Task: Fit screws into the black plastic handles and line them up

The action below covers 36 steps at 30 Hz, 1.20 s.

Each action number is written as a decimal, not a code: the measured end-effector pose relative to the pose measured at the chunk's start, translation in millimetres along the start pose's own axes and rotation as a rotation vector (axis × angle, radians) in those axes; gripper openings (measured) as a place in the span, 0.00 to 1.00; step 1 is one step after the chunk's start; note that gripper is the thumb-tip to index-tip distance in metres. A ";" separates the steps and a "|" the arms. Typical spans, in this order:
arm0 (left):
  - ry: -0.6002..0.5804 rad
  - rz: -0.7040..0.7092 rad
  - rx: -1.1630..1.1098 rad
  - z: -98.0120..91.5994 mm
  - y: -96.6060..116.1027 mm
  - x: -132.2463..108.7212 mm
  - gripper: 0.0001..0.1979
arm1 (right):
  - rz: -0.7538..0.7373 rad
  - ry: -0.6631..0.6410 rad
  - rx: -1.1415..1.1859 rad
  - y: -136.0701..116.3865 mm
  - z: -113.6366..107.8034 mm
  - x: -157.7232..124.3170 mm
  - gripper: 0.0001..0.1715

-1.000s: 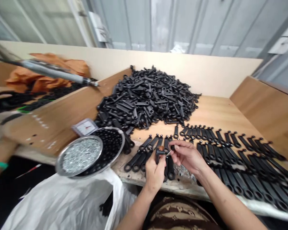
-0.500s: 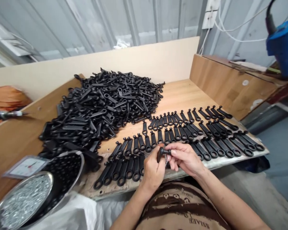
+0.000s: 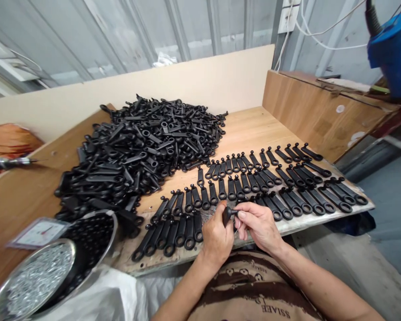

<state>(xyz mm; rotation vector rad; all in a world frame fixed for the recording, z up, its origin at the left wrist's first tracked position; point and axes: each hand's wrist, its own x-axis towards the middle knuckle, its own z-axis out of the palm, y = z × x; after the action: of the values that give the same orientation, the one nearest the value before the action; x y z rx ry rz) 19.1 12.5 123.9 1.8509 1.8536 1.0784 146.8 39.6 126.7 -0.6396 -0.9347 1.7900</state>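
From my head camera I see my left hand (image 3: 216, 237) closed around one black lever (image 3: 227, 216), and this lever stands near the front edge of the worktop (image 3: 250, 133). My fingers cover most of it, so only its dark head is visible. My right hand (image 3: 259, 225) is almost closed, with the thumb and fingers pinched close to the lever head. A thin silver pin (image 3: 235, 231) shows just under them, but it is very small and I cannot see well if the fingers really hold it.

Around my hands, many black levers (image 3: 247, 187) lie in neat rows toward the right edge, and more rows lie just left of my left hand. Behind them is a big loose pile of levers (image 3: 143, 147) near the left edge. At the front left corner, a metal tray of silver screws (image 3: 35, 281) overlaps a round tray of black parts (image 3: 90, 232), and the frame cuts off the metal tray. A white sack (image 3: 100, 298) hangs below. A small card (image 3: 38, 232) has a red mark, but I cannot read it. On my shirt (image 3: 250, 285), I can read "SSIAE" upside down.
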 end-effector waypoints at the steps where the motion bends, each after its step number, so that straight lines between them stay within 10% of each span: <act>1: -0.022 0.007 -0.001 -1.0 -1.5 -0.6 0.18 | 0.002 0.000 -0.005 1.4 0.4 -0.2 0.10; 25: 0.100 0.259 0.178 -2.3 -18.3 -12.1 0.18 | 0.121 0.055 0.000 -2.4 12.6 -6.9 0.12; 31: -0.010 0.046 -0.096 -2.9 -12.0 -5.7 0.18 | 0.227 0.080 -0.064 -14.4 21.1 -3.0 0.14; 36: 0.045 -0.044 -0.267 -13.7 -11.5 12.4 0.12 | 0.018 -0.100 -0.591 -25.2 36.8 23.6 0.14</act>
<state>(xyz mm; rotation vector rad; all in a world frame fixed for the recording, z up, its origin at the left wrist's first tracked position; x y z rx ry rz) 0.0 21.7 128.7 1.6395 1.6713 1.2909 122.7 55.7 168.0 -0.9285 -1.5519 1.5659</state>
